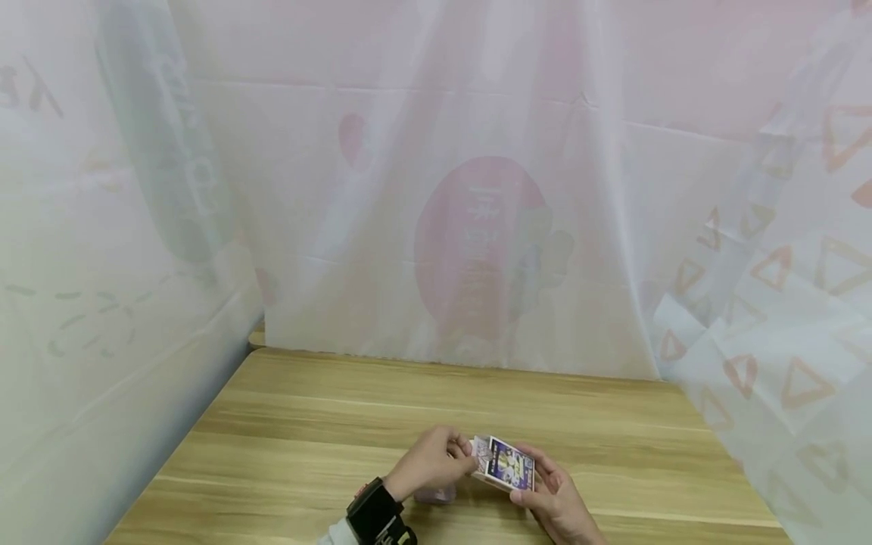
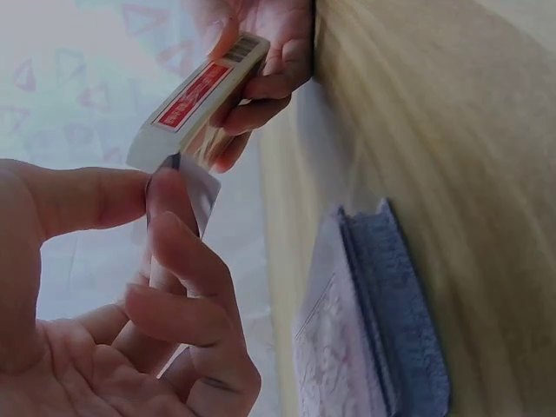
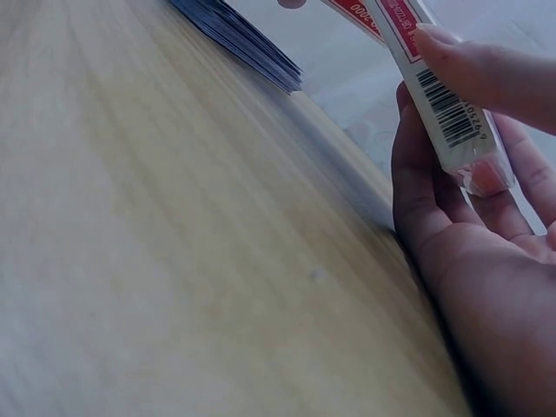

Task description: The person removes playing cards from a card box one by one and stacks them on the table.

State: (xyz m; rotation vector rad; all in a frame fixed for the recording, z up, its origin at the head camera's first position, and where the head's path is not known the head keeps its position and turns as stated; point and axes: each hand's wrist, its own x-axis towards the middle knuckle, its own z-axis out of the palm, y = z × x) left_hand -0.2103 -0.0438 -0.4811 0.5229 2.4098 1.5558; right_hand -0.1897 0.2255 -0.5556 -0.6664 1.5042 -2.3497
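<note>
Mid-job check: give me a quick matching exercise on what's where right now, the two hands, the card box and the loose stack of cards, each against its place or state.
Things:
1. left hand
2. right hand
3. card box
4. stack of cards

Places or states:
A. lies on the wooden table
B. pinches the box's open flap
C. grips the box's barcode end
D. held above the table between both hands

Pairs: 1-B, 2-C, 3-D, 4-A

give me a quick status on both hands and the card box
Right hand grips card box. Left hand pinches its flap. Card stack lies on table, nothing in the way.
</note>
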